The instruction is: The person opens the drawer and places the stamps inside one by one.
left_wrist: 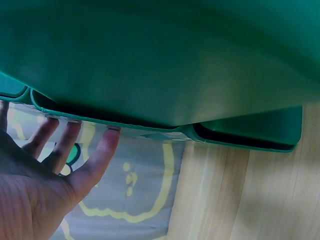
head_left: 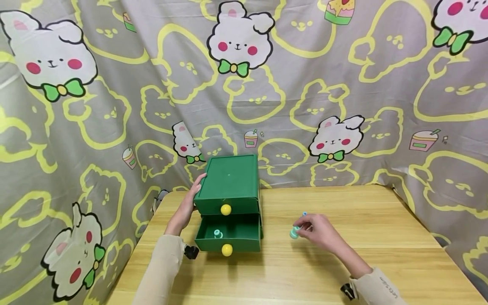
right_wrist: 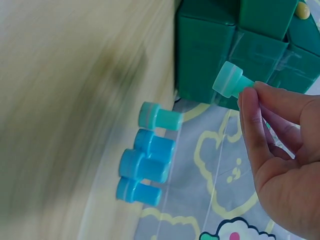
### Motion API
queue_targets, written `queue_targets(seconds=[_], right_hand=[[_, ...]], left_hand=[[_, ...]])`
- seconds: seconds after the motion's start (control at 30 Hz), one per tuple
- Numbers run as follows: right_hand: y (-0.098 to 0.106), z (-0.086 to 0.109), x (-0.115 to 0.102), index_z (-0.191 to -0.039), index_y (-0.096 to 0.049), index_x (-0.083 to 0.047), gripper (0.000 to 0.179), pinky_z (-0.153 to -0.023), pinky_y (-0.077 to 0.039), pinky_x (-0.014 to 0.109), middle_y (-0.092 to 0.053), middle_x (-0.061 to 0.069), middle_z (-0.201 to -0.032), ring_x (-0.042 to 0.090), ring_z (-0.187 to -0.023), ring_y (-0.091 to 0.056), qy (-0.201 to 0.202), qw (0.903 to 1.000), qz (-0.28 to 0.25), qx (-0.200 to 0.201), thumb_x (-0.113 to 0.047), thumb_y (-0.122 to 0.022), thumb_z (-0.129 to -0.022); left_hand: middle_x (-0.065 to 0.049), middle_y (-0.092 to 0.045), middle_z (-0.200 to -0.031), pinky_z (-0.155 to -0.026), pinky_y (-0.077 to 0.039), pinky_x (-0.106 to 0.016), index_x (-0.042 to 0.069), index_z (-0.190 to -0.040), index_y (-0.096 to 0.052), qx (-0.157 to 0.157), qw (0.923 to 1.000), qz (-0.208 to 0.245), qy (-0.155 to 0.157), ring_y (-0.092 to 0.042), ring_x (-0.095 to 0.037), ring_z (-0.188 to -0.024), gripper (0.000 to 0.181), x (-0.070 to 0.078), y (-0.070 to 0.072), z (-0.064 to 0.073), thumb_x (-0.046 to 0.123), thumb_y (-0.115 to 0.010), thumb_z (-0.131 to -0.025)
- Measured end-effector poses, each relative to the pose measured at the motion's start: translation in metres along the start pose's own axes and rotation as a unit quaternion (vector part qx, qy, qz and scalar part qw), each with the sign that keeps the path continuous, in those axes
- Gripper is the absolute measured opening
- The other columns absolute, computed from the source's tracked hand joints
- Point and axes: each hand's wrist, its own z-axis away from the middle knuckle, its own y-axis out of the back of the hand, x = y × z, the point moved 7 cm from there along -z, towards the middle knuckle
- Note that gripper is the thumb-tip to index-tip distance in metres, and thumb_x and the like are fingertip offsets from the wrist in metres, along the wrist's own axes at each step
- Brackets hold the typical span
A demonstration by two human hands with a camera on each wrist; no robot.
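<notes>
- Landmark: green cabinet (head_left: 230,176), standing on the wood-grain tabletop (head_left: 289,271); patterned curtain (head_left: 251,110) behind it and to its left.
- Left hand (head_left: 185,209): against the cabinet's left side wall. Fingers spread apart, fingertips touching the wall; the left wrist view shows gaps between them.
- Right hand (head_left: 318,232): off to the right of the cabinet, above the tabletop. Thumb and index finger pinch the narrow stem of a held teal peg (right_wrist: 230,81); how firmly, cannot tell.
- Held peg location: right of the cabinet and well apart from it in the head view, wide end turned downward, slightly tilted.
- Upper drawer (head_left: 209,206): in the cabinet's front, with a round upper yellow knob (head_left: 226,209).
- Pulled-out drawer (head_left: 245,245): directly below the upper one, extending forward of the cabinet; lower yellow knob (head_left: 227,250) on its front.
- Second teal peg (head_left: 217,233): inside the pulled-out drawer, toward its left part.
- Right of the cabinet, per the right wrist view: standing teal peg (right_wrist: 160,118) and three blue pegs (right_wrist: 145,166), wide ends on the tabletop, in a rough row. The teal one is nearest the cabinet; whether the blue ones touch, cannot tell.
</notes>
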Motion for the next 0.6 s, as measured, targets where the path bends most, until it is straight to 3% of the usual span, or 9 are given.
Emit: queue_targets(seconds=[0.6], right_hand=[[-0.011,-0.013,-0.035,-0.097,-0.08,-0.01,0.008,-0.067,-0.055,0.021,-0.074,-0.001,-0.092,0.004,-0.077,-0.065,0.026,0.9996,-0.009,-0.006,-0.007,-0.079,-0.09]], left_hand=[[-0.004,-0.019,-0.17,-0.106,-0.037,-0.066,0.051,-0.16,-0.022,0.002,1.0,-0.005,0.002,-0.037,-0.04,-0.144,0.051,-0.002,-0.001,-0.002,0.058,-0.021,-0.109]])
